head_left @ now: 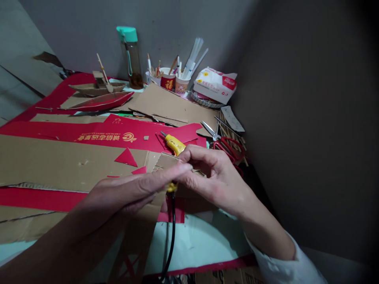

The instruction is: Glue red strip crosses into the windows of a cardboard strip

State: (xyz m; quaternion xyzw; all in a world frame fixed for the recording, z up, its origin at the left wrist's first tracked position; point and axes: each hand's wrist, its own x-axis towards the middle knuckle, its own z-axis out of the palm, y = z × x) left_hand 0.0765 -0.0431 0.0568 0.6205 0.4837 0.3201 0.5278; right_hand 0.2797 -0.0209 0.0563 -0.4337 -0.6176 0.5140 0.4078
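Observation:
Close together over the table, my two hands meet at a small piece of brown cardboard [166,160]. My right hand [217,175] pinches it, thumb and forefinger curled at its edge. My left hand [139,191] is closed against its near side, fingers reaching to the right fingertips and partly hiding it. Just behind the piece lies a yellow glue gun [175,144], nozzle pointing to the back left, its black cord [173,232] running down toward me. Red cardboard scraps [127,157] lie left of the hands.
Red-handled scissors [226,146] lie at the right beside wooden sticks [226,127]. Behind are cardboard boat shapes [102,101], a bottle [134,65], cups [167,81] of sticks and pens, and a white-and-red packet [215,85]. Large cardboard sheets [59,159] cover the left. A wall [304,130] bounds the right.

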